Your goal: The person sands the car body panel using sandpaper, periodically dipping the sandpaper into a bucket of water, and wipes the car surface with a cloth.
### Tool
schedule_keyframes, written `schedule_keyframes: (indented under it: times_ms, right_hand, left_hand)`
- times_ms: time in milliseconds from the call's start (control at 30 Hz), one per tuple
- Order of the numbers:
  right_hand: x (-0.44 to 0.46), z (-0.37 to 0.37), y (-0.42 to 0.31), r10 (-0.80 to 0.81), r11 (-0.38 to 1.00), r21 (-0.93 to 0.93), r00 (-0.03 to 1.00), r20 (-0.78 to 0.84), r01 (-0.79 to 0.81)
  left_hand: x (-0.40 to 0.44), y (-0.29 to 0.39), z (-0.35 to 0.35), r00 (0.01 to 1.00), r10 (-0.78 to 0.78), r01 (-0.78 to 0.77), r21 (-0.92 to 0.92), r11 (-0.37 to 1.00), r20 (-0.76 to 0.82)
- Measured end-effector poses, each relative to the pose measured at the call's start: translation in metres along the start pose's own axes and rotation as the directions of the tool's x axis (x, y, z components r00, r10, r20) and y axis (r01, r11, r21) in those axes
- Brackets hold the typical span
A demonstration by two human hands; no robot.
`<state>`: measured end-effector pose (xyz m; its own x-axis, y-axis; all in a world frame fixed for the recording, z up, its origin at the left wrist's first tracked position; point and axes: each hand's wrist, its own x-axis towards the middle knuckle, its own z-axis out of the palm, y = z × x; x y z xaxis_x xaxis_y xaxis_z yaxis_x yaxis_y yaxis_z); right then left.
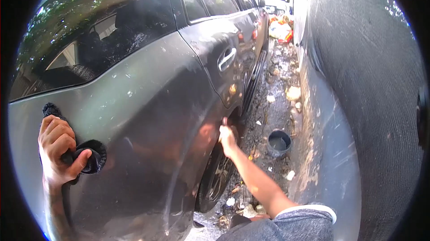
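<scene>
My left hand (58, 151) is wrapped round a bunched black cloth (99, 149), which rests against the rear side panel of a dark grey car (148, 120). Part of the cloth sticks out above my knuckles and another part beside my thumb. My right arm reaches forward to the rear wheel arch, above the wheel (214, 182). There my right hand (227, 139) is closed with the thumb pointing up, near the bodywork. Whatever it holds, if anything, is hidden; contact with the car is unclear.
A dark bucket (278, 153) with liquid in it stands on the wet, littered ground right of the wheel. A wall (329, 151) and dark mesh sheet (371, 84) bound the narrow passage. Colourful bags (281, 30) lie farther along, before another vehicle (273, 4).
</scene>
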<state>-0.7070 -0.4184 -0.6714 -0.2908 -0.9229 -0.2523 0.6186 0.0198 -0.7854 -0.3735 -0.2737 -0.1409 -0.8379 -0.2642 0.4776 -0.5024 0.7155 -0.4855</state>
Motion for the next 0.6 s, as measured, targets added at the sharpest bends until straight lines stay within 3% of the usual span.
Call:
schedule_keyframes:
  times_ms: [67,133,200,267,300,433,467,533,600]
  right_hand:
    - [-0.030,0.025,-0.021,0.109,0.989,0.104,0.994,-0.005,-0.108]
    - [0.009,0.015,-0.032,-0.099,0.980,0.170,0.994,-0.043,0.105]
    - [0.012,0.019,-0.072,0.018,1.000,0.023,0.997,-0.071,-0.016]
    - [0.015,0.017,-0.039,0.057,0.998,-0.017,0.998,-0.029,-0.057]
    - [-0.016,0.020,-0.028,-0.142,0.988,0.060,0.990,-0.012,0.143]
    - [-0.055,0.041,-0.049,-0.026,0.987,0.161,0.996,0.081,0.012]
    - [-0.013,0.033,-0.036,-0.049,0.990,0.134,0.999,-0.010,0.049]
    - [0.034,0.008,-0.067,0.181,0.975,0.124,0.982,0.055,-0.186]
    - [0.047,0.002,-0.046,0.079,0.989,0.117,0.992,0.101,-0.091]
  left_hand:
    - [0.002,0.001,-0.001,1.000,0.011,-0.010,-0.025,1.000,0.006]
    - [0.002,0.002,-0.001,1.000,0.009,-0.010,-0.025,1.000,-0.001]
    - [0.003,0.002,0.000,1.000,0.011,-0.011,-0.031,0.999,-0.008]
    - [0.002,0.002,0.000,1.000,0.004,-0.005,-0.035,0.999,-0.008]
    - [0.000,0.001,-0.001,1.000,0.000,0.000,-0.031,1.000,-0.006]
    - [0.006,0.006,-0.005,1.000,0.012,-0.012,-0.014,1.000,0.009]
    - [0.006,0.006,-0.004,1.000,0.008,-0.008,-0.019,1.000,0.004]
    - [0.008,0.006,-0.005,1.000,0.008,-0.008,-0.016,1.000,-0.009]
    - [0.006,0.006,-0.004,1.000,0.008,-0.008,-0.028,1.000,-0.018]
